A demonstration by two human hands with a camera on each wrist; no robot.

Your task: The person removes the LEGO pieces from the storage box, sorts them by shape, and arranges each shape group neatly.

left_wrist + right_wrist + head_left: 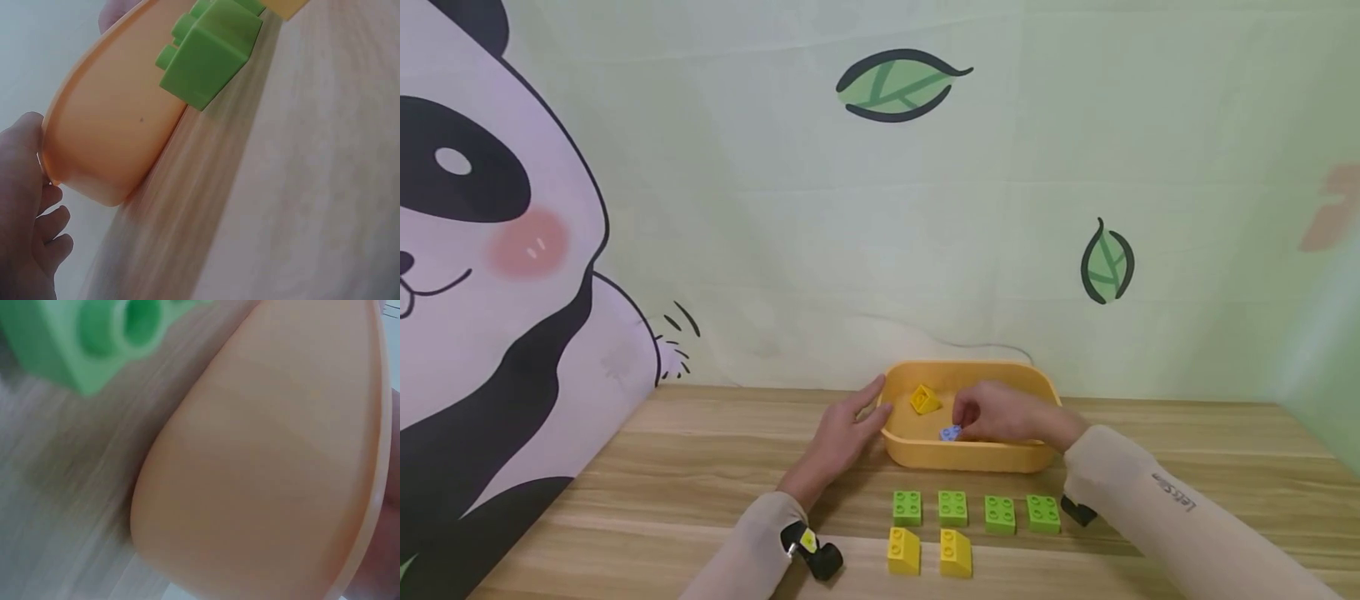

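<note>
My left hand [841, 432] holds the left end of an orange plastic bin [970, 457], its thumb at the rim. In the left wrist view, its other fingers [56, 228] curl below that rim on the outside. Inside the bin my right hand [1003, 412] reaches over the near wall and pinches a light blue toy brick [949, 433] near the front. A yellow sloped brick [925, 400] lies tipped at the back left of the bin. The right wrist view shows mostly the bin's outer wall [262, 462], which hides the right fingertips.
Several green bricks [952, 508] stand in a row on the wooden table [715, 467] in front of the bin. Two yellow sloped bricks [904, 552] sit nearer to me. Behind the table hangs a pale green cloth [775, 250] with a panda and leaves.
</note>
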